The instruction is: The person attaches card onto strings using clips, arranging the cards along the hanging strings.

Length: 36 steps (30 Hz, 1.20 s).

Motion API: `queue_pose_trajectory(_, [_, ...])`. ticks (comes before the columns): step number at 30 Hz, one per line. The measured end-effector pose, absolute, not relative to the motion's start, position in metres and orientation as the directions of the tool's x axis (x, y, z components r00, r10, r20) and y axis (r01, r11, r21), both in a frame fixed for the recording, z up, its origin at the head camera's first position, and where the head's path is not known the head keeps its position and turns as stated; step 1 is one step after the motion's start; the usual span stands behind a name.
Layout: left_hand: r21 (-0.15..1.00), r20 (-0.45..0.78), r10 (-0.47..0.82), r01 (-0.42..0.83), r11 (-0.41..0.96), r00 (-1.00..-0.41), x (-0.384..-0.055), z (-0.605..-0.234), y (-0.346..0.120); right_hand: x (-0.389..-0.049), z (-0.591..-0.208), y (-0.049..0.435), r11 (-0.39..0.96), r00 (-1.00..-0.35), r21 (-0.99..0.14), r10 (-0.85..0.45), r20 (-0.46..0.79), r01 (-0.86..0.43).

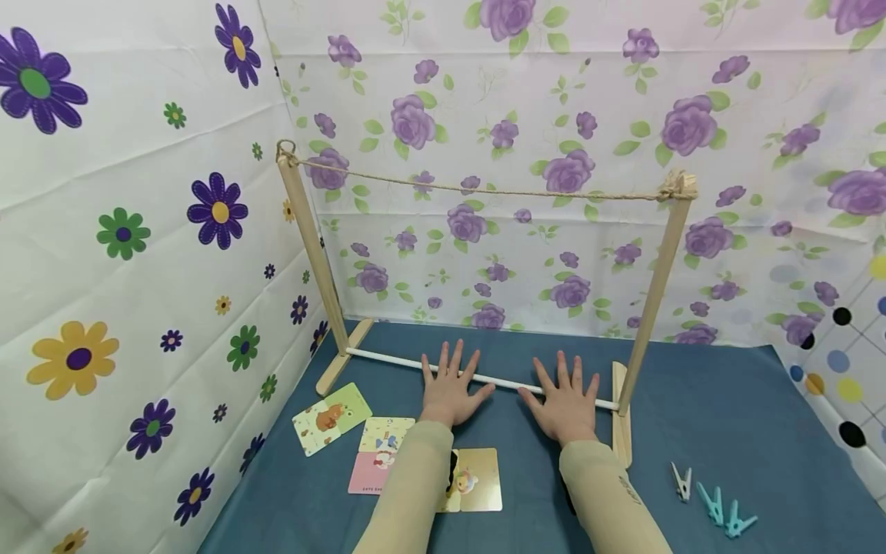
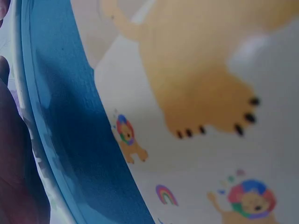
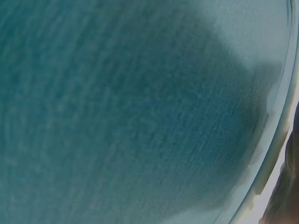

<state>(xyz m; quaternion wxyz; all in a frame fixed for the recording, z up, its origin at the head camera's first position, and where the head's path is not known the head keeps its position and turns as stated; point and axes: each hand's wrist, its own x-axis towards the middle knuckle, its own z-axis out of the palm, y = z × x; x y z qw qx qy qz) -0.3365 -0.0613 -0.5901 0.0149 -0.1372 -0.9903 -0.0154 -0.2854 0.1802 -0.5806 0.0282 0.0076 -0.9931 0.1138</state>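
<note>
My left hand (image 1: pixel 448 391) lies palm down with its fingers spread over the white rod (image 1: pixel 388 358) near the middle of the frame. My right hand (image 1: pixel 567 402) is spread the same way across the rod's right part. Neither hand grips anything. The rod joins the feet of a wooden stand, whose left post (image 1: pixel 314 254) and right post (image 1: pixel 656 300) carry a twine line (image 1: pixel 477 190) at the top. Under the left forearm lies a tan card (image 1: pixel 479 478), partly covered by the sleeve; a lion-patterned card (image 2: pixel 196 154) fills much of the left wrist view.
Left of the left arm lie a green and yellow card (image 1: pixel 332 418) and a pink and yellow card (image 1: pixel 370 462). A grey clothespin (image 1: pixel 681 482) and two teal clothespins (image 1: pixel 711 504) lie right of the right arm. Blue cloth (image 1: pixel 782 431) covers the table; flowered sheets (image 1: pixel 443 100) stand behind and left.
</note>
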Motion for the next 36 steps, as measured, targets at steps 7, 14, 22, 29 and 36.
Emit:
queue_pose_trajectory(7, [0.025,0.015,0.273,0.273,0.962,-0.962,-0.334,-0.586,-0.064,-0.285,-0.581,0.181,0.973,-0.998,-0.229,-0.01,0.068,-0.025])
queue_pose_trajectory(14, [0.055,0.02,0.296,0.296,0.954,-0.955,-0.331,-0.583,-0.068,-0.285,-0.58,0.185,0.971,-0.997,-0.236,-0.022,0.079,-0.04])
queue_pose_trajectory(22, [0.086,0.109,0.335,0.344,0.935,-0.936,-0.327,-0.573,-0.072,-0.287,-0.58,0.19,0.966,-0.996,-0.252,-0.037,0.081,-0.057])
queue_pose_trajectory(29, [0.108,0.128,0.347,0.361,0.926,-0.929,-0.328,-0.57,-0.07,-0.287,-0.583,0.19,0.967,-0.991,-0.241,-0.054,0.12,-0.081])
queue_pose_trajectory(36, [0.084,0.184,0.36,0.38,0.921,-0.914,-0.324,-0.565,-0.068,-0.287,-0.584,0.189,0.967,-0.984,-0.228,-0.077,0.162,-0.113])
